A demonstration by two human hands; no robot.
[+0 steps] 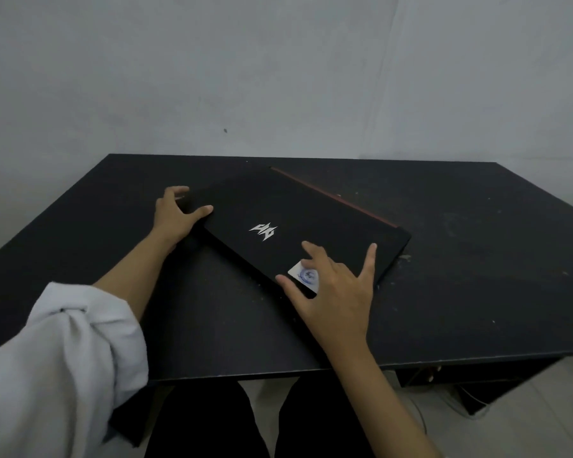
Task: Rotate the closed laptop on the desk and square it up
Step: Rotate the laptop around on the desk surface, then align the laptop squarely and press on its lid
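Closed laptop (298,223) lies skewed on table (477,292), long axis diagonal, running from left hand (174,216) down to right hand (338,285). Left hand grips far corner, thumb on lid. Right hand spread, fingers straight, over near corner; contact unclear. Squaring likely needs right end pushed away, left drawn in.

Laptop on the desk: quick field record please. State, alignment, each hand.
laptop: closed, flat on desk, skewed to the desk edges
left hand: grips far-left corner, thumb on top
right hand: fingers spread and straight, over near corner by the sticker
task status: not yet squared
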